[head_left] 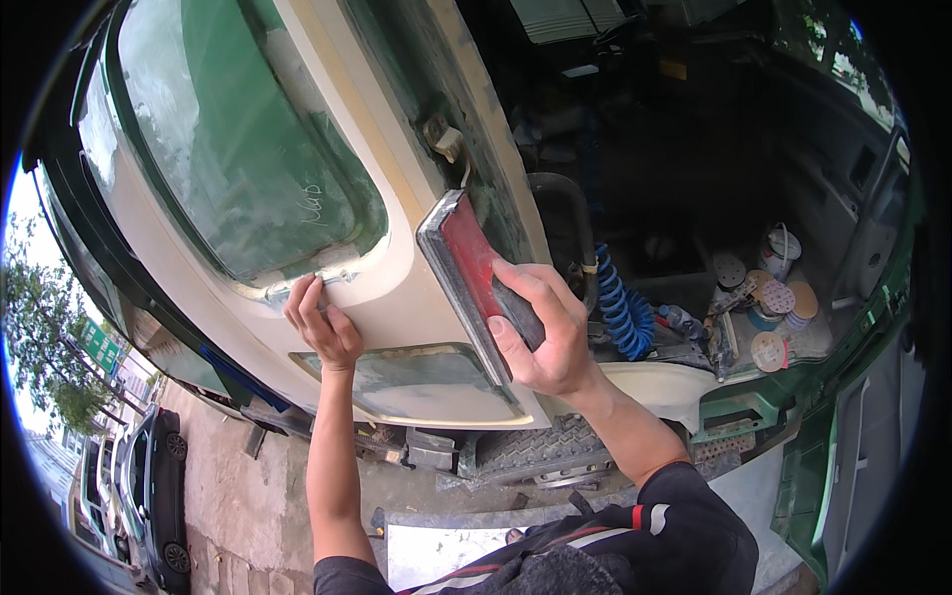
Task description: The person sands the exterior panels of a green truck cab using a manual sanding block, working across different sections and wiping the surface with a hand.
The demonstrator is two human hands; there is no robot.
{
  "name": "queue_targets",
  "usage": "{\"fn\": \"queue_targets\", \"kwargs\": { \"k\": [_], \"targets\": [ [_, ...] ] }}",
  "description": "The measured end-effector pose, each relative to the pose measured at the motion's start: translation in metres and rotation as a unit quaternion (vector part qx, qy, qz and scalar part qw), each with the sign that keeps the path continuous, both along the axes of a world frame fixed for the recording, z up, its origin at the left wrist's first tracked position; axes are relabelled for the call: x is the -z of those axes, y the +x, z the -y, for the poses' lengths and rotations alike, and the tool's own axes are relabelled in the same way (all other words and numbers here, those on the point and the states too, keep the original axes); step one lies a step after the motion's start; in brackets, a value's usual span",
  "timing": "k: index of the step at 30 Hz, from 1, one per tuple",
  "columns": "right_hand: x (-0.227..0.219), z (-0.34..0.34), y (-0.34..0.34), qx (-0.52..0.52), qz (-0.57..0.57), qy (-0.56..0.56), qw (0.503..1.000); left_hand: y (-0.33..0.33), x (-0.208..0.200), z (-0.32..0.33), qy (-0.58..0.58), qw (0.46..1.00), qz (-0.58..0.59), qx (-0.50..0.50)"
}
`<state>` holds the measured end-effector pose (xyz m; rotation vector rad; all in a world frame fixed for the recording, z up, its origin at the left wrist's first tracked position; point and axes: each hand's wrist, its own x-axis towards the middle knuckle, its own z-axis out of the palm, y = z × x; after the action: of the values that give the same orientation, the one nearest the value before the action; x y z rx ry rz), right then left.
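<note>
My right hand (555,337) grips the dark handle of a long sanding block (470,248) with a red top. Its long edge lies along the border of a cream-coloured vehicle body panel (397,297), beside the door opening. With its fingers bent and thumb apart, my left hand (327,327) rests on the panel at the lower rim of a green recess (288,188); nothing shows in its grasp. Below both hands sits a smaller green-grey recess (426,382). A metal latch piece (446,139) sticks out of the door frame above the block.
Right of the panel the cab opens, with a blue coiled hose (625,307). Round sanding discs (776,296) and a white bucket (781,248) stand on its floor. Under the panel is a tyre (535,448); below me a white platform (436,555). Parked cars (149,486) stand left.
</note>
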<state>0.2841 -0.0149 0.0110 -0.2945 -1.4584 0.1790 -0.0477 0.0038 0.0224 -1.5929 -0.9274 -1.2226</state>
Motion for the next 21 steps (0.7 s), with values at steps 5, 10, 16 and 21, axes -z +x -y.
{"fn": "queue_targets", "kwargs": {
  "k": [5, 10, 16, 21],
  "targets": [
    [-0.052, -0.009, 0.002, 0.0, -0.001, 0.009, 1.0, 0.003, -0.002, 0.001, -0.002, 1.0, 0.003, 0.006],
    [-0.031, -0.008, -0.002, 0.003, -0.005, 0.025, 1.0, 0.002, -0.002, 0.004, -0.004, 1.0, 0.01, 0.009],
    [-0.062, -0.008, -0.003, 0.029, 0.002, 0.046, 0.999, 0.001, -0.002, 0.005, -0.007, 1.0, 0.004, 0.006],
    [-0.093, -0.01, -0.005, 0.047, -0.004, 0.041, 0.998, 0.004, -0.002, 0.003, -0.008, 1.0, 0.009, 0.017]
  ]
}}
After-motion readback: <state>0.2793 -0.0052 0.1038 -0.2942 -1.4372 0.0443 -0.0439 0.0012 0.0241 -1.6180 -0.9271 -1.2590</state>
